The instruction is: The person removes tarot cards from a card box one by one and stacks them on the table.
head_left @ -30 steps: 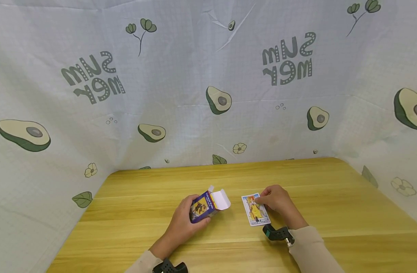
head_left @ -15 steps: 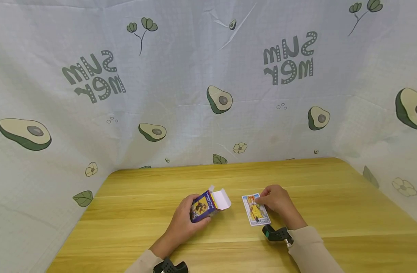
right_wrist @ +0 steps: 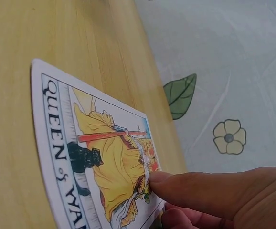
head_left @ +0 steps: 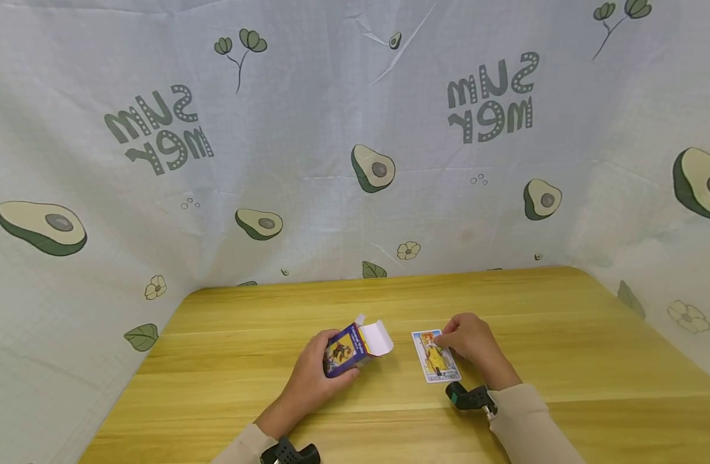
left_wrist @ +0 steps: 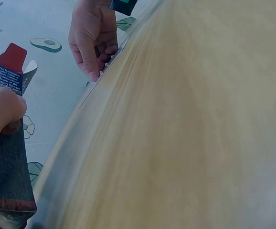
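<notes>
A purple tarot card box (head_left: 344,351) is gripped in my left hand (head_left: 307,381), tilted, with its white lid flap (head_left: 378,338) folded open toward the right. The box interior cannot be seen well. To its right, my right hand (head_left: 475,343) holds a tarot card (head_left: 437,362) by its far right edge, thumb on the face and other fingers curled at the edge. In the right wrist view the card (right_wrist: 114,167) reads "Queen of" and shows a yellow-robed figure and a black cat. The left wrist view has the card (left_wrist: 100,80) nearly edge-on, low over the tabletop.
A wooden table (head_left: 244,399) lies under both hands. Behind it and along both sides hangs a pale cloth (head_left: 308,116) printed with avocados, flowers and lettering. A black wrist camera (head_left: 471,396) sits on the right wrist, close to the card's near edge.
</notes>
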`<state>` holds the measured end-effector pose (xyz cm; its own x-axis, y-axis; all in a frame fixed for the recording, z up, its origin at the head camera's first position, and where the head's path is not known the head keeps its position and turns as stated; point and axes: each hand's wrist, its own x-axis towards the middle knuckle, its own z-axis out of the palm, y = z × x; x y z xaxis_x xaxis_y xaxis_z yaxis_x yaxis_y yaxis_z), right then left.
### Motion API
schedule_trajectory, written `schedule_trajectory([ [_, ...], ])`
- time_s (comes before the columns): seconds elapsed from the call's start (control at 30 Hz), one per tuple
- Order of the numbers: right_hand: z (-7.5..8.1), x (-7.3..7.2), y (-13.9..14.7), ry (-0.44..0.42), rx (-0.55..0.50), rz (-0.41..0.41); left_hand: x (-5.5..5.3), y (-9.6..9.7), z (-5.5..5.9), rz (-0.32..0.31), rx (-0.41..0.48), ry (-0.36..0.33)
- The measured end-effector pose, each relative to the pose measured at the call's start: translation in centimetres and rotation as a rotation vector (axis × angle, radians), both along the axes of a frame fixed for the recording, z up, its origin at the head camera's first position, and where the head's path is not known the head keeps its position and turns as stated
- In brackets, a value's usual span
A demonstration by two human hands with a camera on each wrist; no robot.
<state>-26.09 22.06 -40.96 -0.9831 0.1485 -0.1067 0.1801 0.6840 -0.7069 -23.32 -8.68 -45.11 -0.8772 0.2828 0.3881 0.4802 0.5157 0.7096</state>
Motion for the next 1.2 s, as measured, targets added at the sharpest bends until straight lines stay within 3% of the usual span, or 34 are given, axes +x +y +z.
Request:
schedule_trajectory([
  [0.4, -0.14, -0.02, 0.16, 0.023, 0.011, 0.026, 0.03, 0.01, -0.13, -0.001, 0.000, 0.004],
  [1.2, 0.51, 0.19, -0.06, -0.018, -0.003, 0.013, -0.01, 0.03, -0.02, -0.005, -0.003, 0.005],
])
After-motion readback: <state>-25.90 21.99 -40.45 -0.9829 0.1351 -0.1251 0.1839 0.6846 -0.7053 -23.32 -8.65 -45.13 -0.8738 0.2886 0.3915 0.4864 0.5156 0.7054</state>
